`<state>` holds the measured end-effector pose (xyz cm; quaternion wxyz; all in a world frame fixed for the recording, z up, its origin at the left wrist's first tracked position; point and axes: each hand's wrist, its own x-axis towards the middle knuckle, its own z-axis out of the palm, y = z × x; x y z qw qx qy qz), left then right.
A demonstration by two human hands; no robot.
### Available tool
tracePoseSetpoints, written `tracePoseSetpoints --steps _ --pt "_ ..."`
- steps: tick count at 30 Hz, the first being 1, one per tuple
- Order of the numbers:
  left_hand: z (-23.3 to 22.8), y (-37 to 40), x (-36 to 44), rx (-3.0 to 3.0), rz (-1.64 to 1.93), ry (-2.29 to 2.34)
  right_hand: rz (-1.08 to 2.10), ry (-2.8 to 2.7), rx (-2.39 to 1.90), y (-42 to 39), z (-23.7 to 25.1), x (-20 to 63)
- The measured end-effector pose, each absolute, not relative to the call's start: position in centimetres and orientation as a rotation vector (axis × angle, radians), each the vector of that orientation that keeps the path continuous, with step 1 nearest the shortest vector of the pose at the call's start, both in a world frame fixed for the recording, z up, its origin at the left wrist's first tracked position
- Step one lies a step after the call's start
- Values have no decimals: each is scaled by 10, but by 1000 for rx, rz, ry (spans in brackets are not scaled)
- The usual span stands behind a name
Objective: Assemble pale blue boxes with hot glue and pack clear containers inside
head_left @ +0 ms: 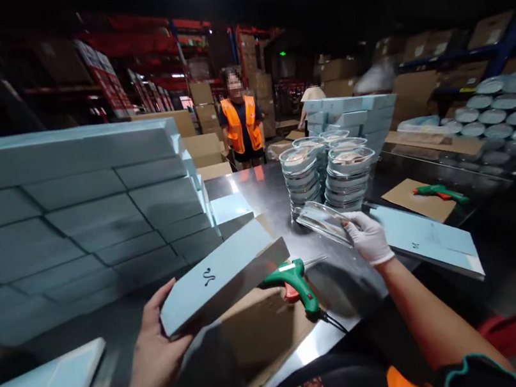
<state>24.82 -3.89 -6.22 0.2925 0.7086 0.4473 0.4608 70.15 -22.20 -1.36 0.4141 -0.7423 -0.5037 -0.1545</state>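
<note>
Head view. The left hand (154,358) closes on the near end of a flat pale-blue box (222,275), held tilted above the worktop (263,196); the box looks light and stiff, best gripped by its long edges. The gloved right hand (368,236) pinches the rim of a clear plastic tray (323,221), judged thin, flexible and slippery, so easily crushed. A green glue gun (295,282) lies between the hands on cardboard (259,329). Tray stacks (327,173) stand just behind; a wall of blue boxes (72,215) crowds the left.
</note>
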Motion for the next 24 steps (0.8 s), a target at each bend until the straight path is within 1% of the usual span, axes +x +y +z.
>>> tracePoseSetpoints --steps 1,4,6,9,11,14,17,20,22,24 --pt "-65 -43 251 1836 1206 1209 -347 -1320 -1792 -229 6 691" --pt "-78 -57 260 1692 1193 1137 -2 -1576 -1531 -243 62 650" --pt "-91 -69 268 1631 1182 1001 148 -1751 -1434 -242 85 618" --pt "-115 -88 281 1575 1088 899 38 -1892 -1294 -227 91 580" --pt "-129 -96 286 1547 1025 897 -24 -1871 -1207 -217 84 568" --pt "-145 -92 280 1561 965 964 85 -1720 -1187 -209 60 569" --pt "-156 -77 263 1681 950 1101 233 -1566 -1254 -204 17 570" --pt "-163 -69 249 1772 943 1114 379 -1579 -1330 -194 -36 551" --pt "-162 -74 245 1761 1003 1066 361 -1662 -1295 -185 -64 532" --pt "-157 -83 243 1736 1127 1020 275 -1749 -1228 -177 -81 514"
